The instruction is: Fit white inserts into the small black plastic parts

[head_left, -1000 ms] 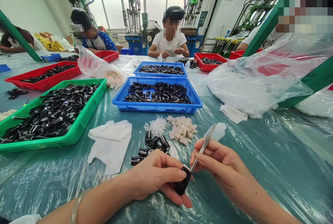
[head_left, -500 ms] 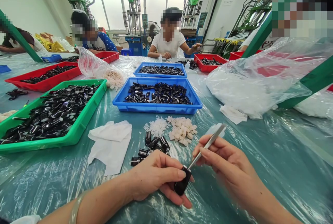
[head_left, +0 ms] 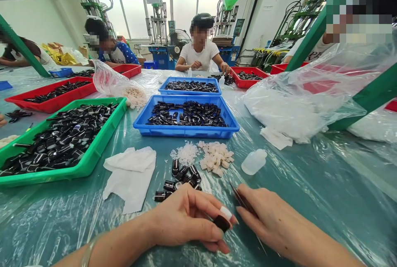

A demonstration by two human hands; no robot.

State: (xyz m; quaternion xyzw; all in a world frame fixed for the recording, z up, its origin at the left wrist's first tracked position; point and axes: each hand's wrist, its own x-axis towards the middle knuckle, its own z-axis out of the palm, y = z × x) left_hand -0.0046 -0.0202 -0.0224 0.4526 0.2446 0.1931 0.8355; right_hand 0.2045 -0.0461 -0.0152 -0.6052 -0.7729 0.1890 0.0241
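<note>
My left hand (head_left: 192,221) is closed on a small black plastic piece (head_left: 222,223), pinched between thumb and fingers. A white patch shows beside it at the fingertips; I cannot tell what it is. Just to the right, my right hand (head_left: 266,213) grips metal tweezers (head_left: 238,196), their thin arms passing under the palm. Beyond my left hand lies a loose group of similar black pieces (head_left: 182,174). Behind those are a heap of white translucent bits (head_left: 185,153) and a heap of cream-coloured blocks (head_left: 216,156). A small squeeze bottle (head_left: 254,162) lies on its side past my right hand.
A white cloth (head_left: 132,176) lies left of the pieces. Trays of black pieces stand around: green (head_left: 89,167), blue (head_left: 186,131) and red (head_left: 51,104). A large plastic bag (head_left: 297,109) sits at right near a green frame post (head_left: 313,22). Co-workers sit across the plastic-covered table.
My left hand has tilted the black piece. My right hand has drawn the tweezers away from it and turned them in the palm, uncovering the bottle. The co-worker opposite has lowered one hand.
</note>
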